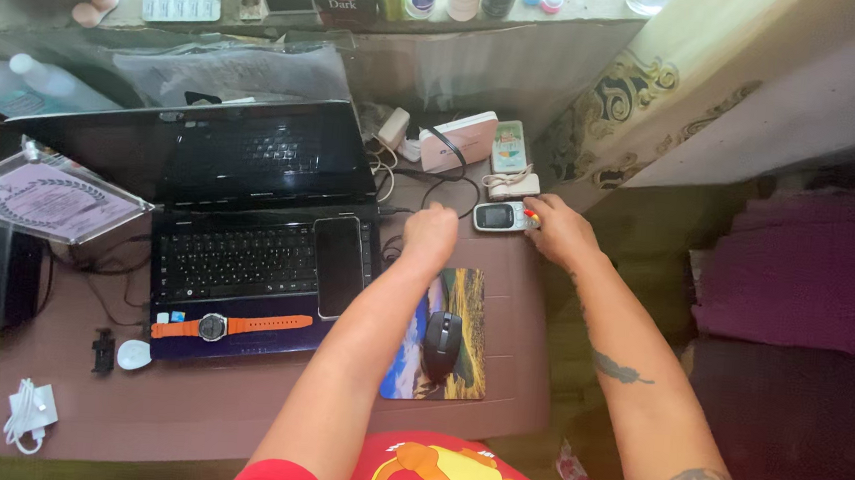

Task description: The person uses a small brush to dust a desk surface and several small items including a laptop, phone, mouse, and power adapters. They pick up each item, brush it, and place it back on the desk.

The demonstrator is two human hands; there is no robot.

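The right hand point(560, 231) pinches the small grey phone point(501, 216) at the table's point(185, 404) far edge, the left hand point(430, 235) fisted empty beside it — tangled cables point(441, 183) could snag, dragging the white box point(458, 140) off

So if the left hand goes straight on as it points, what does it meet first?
Probably the black cable just beyond the left hand, then the pink box; depth is unclear from above.

Right hand point(560, 231) touches small handset point(501, 216); left hand point(431, 234) fisted beside laptop point(248, 218).
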